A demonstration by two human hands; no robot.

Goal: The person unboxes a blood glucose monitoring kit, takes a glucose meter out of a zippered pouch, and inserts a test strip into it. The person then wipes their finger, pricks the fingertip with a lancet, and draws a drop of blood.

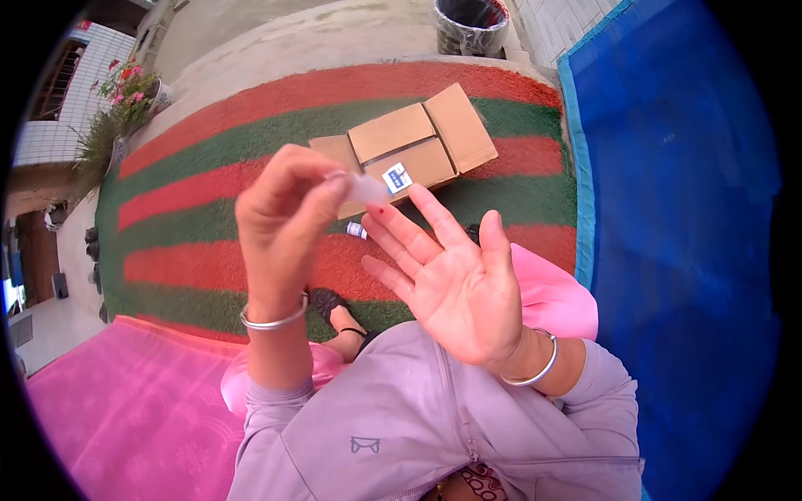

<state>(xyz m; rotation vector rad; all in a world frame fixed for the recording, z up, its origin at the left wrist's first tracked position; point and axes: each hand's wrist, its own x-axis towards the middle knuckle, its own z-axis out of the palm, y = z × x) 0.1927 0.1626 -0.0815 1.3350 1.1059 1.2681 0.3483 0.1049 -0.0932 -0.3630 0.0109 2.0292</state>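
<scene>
Between the thumb and fingers of my left hand (292, 209) is a small white piece (368, 189), thin and blurred; its kind is unclear. It is right by the middle fingertip of my right hand (464, 288), and I cannot tell whether they touch. My right hand is palm up with fingers spread, holding nothing. A small red spot (381, 210) shows on that fingertip. Behind the hands, a cardboard box (391, 134) has a blue-and-white packet (397, 177) on its top. A small labelled container (357, 230) lies near the box, partly hidden by my right hand's fingers.
Under the box is a red-and-green striped carpet (192, 267). A lined bin (472, 29) stands at the back, with flower pots (160, 96) at far left. A blue sheet (668, 250) is on the right and a pink cloth (142, 401) at lower left.
</scene>
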